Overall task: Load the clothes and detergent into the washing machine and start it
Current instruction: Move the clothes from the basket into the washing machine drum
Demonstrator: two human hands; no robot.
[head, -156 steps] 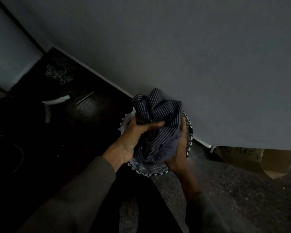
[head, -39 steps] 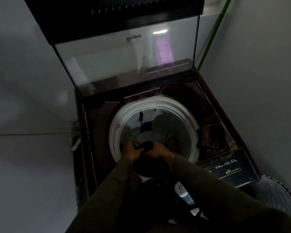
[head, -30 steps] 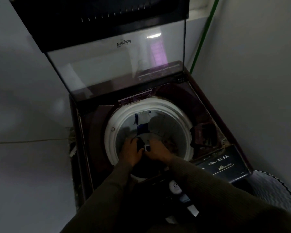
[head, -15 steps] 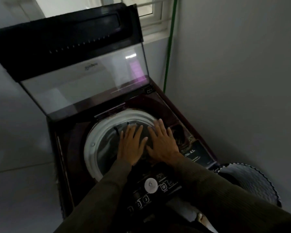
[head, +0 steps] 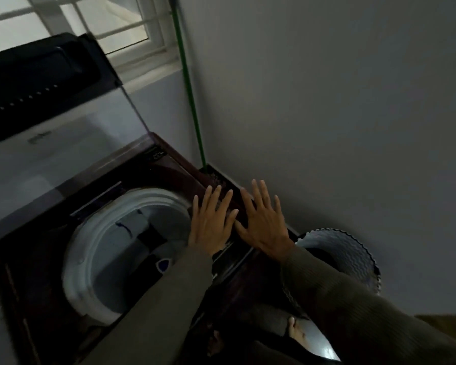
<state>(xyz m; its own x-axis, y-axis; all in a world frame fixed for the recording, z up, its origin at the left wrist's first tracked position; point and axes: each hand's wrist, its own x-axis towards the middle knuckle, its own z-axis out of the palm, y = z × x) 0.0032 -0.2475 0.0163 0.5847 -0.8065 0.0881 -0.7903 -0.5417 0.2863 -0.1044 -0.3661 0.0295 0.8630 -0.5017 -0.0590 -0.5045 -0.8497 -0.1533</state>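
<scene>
Maroon-dark and top-loading, the washing machine [head: 50, 259] fills the left of the view, its glass lid [head: 63, 143] standing raised at the back. Its white tub ring [head: 90, 259] is uncovered, and clothes [head: 148, 238] sit inside as dim pale and dark shapes. A scalloped basket [head: 353, 256] stands on the floor just beside the machine's right flank.

Both hands are spread flat with straight fingers and hold nothing. The left hand [head: 211, 222] is over the ring's right edge, and the right hand [head: 263, 225] is over the machine's right rim, toward the basket.

A garment left draped over the ring could jam once the lid drops, and a sleeve knocking the lid could bring it down.

No detergent shows. The right sleeve masks the basket's contents and the arms cover the control panel. In this gloom the load is probably small, though I cannot be sure.
</scene>
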